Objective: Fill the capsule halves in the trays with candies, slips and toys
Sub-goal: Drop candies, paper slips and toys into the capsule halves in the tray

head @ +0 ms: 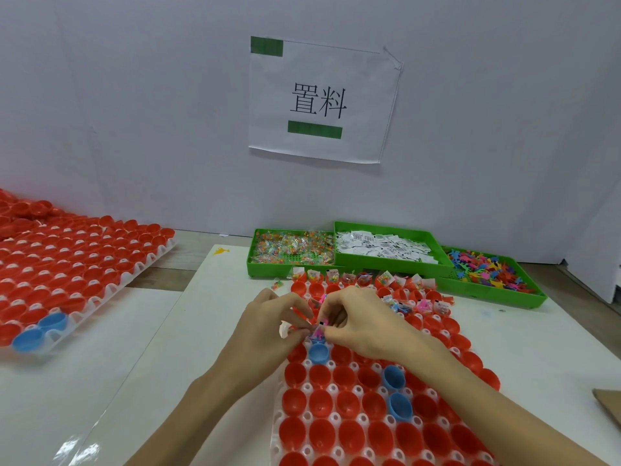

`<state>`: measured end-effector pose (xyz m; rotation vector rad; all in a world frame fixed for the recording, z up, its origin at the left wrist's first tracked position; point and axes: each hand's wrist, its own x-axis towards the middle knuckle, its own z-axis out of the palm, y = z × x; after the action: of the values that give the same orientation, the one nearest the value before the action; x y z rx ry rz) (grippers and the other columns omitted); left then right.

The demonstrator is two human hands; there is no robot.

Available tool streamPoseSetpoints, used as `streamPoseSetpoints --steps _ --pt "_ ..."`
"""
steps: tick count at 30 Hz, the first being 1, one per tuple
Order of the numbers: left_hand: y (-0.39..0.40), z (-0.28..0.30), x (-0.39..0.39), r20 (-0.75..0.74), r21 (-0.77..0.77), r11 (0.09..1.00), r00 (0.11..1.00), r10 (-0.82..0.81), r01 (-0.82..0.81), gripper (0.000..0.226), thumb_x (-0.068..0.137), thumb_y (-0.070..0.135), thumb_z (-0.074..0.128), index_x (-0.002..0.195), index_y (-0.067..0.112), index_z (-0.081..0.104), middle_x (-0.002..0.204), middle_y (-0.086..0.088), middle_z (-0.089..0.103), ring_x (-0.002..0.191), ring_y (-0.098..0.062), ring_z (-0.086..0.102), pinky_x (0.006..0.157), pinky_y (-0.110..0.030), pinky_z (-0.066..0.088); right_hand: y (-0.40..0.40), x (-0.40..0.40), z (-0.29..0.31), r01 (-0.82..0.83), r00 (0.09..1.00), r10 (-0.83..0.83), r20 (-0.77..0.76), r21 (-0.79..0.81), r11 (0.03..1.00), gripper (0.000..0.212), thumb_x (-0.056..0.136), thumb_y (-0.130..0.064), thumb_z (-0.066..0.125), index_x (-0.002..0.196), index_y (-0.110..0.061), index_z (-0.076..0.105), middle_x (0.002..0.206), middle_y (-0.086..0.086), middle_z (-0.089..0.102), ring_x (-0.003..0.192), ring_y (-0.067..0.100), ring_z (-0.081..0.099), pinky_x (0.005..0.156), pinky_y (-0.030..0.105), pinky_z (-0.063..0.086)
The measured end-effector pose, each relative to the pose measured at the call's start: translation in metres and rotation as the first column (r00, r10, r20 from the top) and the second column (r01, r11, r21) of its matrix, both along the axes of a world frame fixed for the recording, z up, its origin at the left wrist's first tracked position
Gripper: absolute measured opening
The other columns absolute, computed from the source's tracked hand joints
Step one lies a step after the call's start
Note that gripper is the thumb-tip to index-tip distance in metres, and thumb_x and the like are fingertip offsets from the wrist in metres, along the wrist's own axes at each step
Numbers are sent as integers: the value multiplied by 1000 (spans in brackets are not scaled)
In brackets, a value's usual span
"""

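Capsules (321, 401) in tray (336, 453) sit nearest, mostly red and empty. Left hand (268, 326) and right hand (361, 322) both pinch a pink toy (317, 333) with a slip (323, 321) just above a blue half (318, 352). Beyond fingertips: filled halves (364, 280), then bins of candies (292, 247), slips and toys.

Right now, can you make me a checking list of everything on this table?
Surface: white table, small yellow mark at its far edge.
Job's things: tray of red capsule halves, a few blue; far rows filled. Green bins of candies, slips, toys.
Clutter: second tray of red halves at left; cardboard corner at right edge.
Hands: left hand and right hand pinch small pink pieces over the tray.
Cables: nothing seen.
Surroundings: white wall, paper sign.
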<state>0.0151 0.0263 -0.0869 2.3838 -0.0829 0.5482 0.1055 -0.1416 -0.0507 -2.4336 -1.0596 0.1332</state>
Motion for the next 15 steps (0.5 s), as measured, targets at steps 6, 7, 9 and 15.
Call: streamPoseSetpoints --steps 6,7,9,15 --pt "-10 -7 2 65 -25 998 996 58 -56 27 83 11 81 97 30 67 89 8 72 98 15 44 78 -1 35 3 2 5 -10 998 12 62 -38 999 8 90 -17 75 96 -14 78 86 -3 73 78 5 67 75 23 59" --pt "-10 -8 3 69 -29 997 995 69 -67 30 82 12 82 96 33 65 87 11 72 97 13 44 77 -1 35 3 2 5 -8 998 10 57 -37 999 8 90 -18 76 97 -15 78 86 -3 73 78 5 67 74 21 59" --pt "-9 -8 3 76 -26 996 993 88 -86 34 80 14 85 95 35 64 81 19 71 95 6 44 74 -4 35 4 1 4 -3 999 5 51 -38 999 10 90 -17 74 99 -14 77 88 -2 73 79 6 67 74 21 58" --pt "-8 -8 5 105 66 989 987 125 -133 27 78 20 88 90 27 65 86 17 64 88 -7 43 70 -11 37 7 -2 1 16 999 -14 50 -37 999 11 91 -15 70 100 -12 76 91 -2 72 82 8 67 77 27 60"
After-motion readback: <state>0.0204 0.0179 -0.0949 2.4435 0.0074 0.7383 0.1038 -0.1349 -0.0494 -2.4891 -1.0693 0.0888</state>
